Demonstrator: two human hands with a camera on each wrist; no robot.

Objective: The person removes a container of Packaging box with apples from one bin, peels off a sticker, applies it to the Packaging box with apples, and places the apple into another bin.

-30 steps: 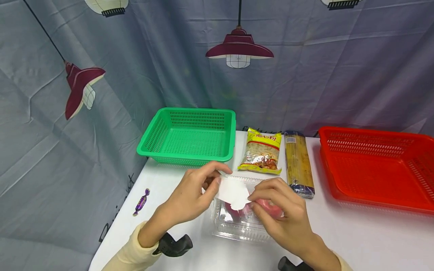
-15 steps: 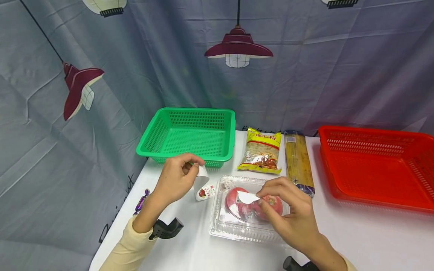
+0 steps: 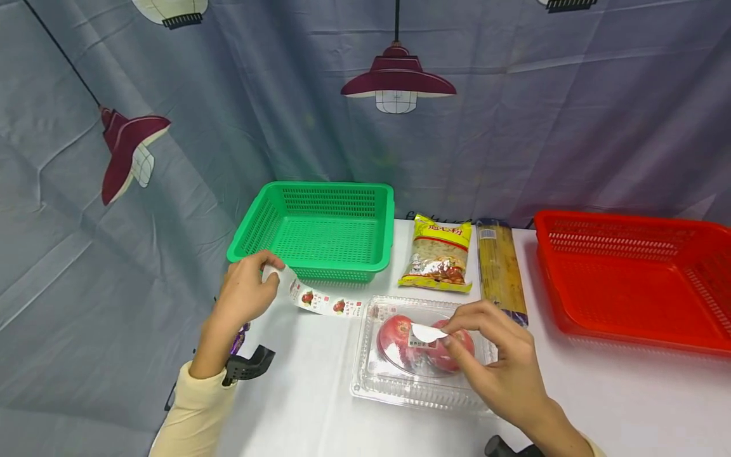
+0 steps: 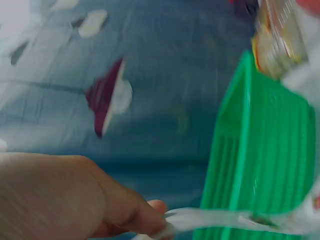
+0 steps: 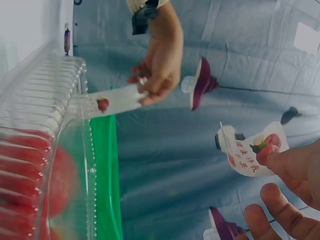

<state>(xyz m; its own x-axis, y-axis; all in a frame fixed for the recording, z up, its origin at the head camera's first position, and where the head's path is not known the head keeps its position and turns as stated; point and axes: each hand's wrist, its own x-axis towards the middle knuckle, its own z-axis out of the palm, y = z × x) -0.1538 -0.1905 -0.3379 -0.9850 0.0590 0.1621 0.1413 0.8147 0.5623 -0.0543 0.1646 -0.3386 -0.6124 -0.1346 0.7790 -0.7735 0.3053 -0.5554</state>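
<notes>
My left hand (image 3: 242, 295) pinches one end of a white label strip (image 3: 322, 303) printed with red fruit pictures. The strip trails right toward a clear plastic clamshell box (image 3: 377, 381), which stands closed around two red round fruits (image 3: 395, 339) that look like tomatoes. Over the box, my right hand (image 3: 497, 362) pinches a single sticker (image 3: 428, 332) by its edge between thumb and forefinger. In the right wrist view that sticker (image 5: 257, 150) shows a fruit picture and red characters on its face. The left wrist view is blurred; the strip (image 4: 220, 219) runs out from the fingertips there.
A green basket (image 3: 377, 260) stands behind the left hand and a red basket (image 3: 562, 324) at the right. A yellow bag of pasta (image 3: 436, 254) and a pack of spaghetti (image 3: 502, 273) lie between them. A purple wrapped candy (image 3: 240, 339) is partly behind the left wrist.
My left hand has moved left, drawing the label strip out from over the box and stretching it flat. The right hand, holding the sticker, has shifted slightly right.
</notes>
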